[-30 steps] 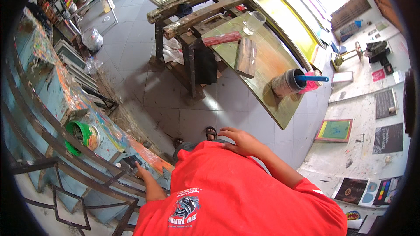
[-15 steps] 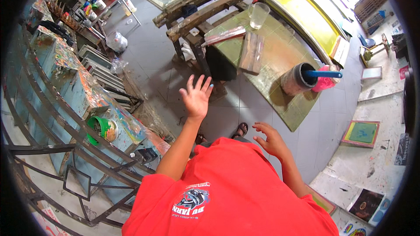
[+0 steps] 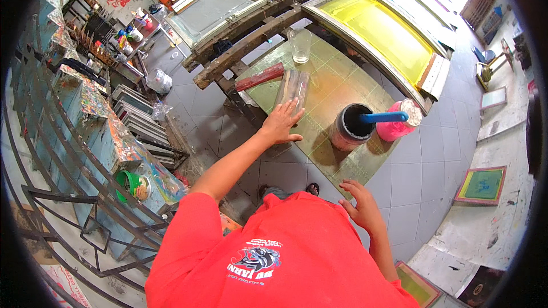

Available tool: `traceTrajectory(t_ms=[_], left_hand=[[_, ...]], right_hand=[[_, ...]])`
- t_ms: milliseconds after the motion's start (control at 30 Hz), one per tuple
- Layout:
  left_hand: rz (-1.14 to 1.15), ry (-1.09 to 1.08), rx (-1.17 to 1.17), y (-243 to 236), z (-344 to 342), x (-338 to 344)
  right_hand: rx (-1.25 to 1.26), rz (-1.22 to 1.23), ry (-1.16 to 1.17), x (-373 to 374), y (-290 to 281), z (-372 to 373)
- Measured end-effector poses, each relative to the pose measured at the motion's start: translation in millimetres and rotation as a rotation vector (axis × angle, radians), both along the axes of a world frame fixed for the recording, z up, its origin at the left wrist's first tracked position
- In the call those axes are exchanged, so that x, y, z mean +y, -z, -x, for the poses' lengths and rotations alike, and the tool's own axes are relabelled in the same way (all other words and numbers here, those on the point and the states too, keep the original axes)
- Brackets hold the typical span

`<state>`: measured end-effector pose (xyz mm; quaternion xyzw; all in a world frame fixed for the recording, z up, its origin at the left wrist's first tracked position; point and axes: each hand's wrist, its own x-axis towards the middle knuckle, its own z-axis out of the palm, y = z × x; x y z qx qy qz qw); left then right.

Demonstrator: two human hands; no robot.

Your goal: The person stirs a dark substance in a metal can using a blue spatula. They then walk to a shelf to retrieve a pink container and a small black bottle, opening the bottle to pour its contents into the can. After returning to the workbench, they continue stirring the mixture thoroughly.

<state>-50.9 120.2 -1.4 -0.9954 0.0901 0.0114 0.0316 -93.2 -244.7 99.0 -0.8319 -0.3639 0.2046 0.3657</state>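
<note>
My left hand is open, fingertips over the near end of a flat wooden block on a stained greenish board. Left of that block lies a red squeegee-like bar, and behind stands a clear glass mug. A dark pot with a blue-handled tool inside stands to the right, beside a pink container. My right hand is open, fingers slightly bent, by the board's near corner; whether it touches the edge, I cannot tell.
Framed screens rest on wooden rails behind the board. Stairs with a metal railing and a green bucket are at left. Paint containers crowd the back left. Small screens lean along the right wall.
My left hand left a dark object by the stair railing, rose open, and reached forward to the wooden block. My right hand moved from my shirt toward the board's corner, which now appears nearer.
</note>
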Motion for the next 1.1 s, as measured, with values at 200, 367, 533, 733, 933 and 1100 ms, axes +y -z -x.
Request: traceTrajectory(t_ms=[200, 367, 533, 733, 933, 1100], left_hand=[[-0.11, -0.014, -0.058, 10, -3, -16], [-0.113, -0.008, -0.111, 17, 6, -21], [0.266, -0.018, -0.161, -2, 11, -7], [0.509, -0.489, -0.508, -28, -41, 158], [0.385, -0.659, -0.37, -19, -84, 352], [-0.004, -0.216, -0.059, -4, -129, 392]], right_hand=[[0.071, -0.063, 0.121, -17, 17, -8], [0.044, -0.06, 0.127, -14, 20, -9], [0.121, -0.061, 0.144, -7, 25, -18], [0.122, -0.035, 0.1, 36, 13, -29], [0.089, -0.07, 0.071, 114, 7, -26], [0.375, -0.065, 0.1, 210, -36, -46]])
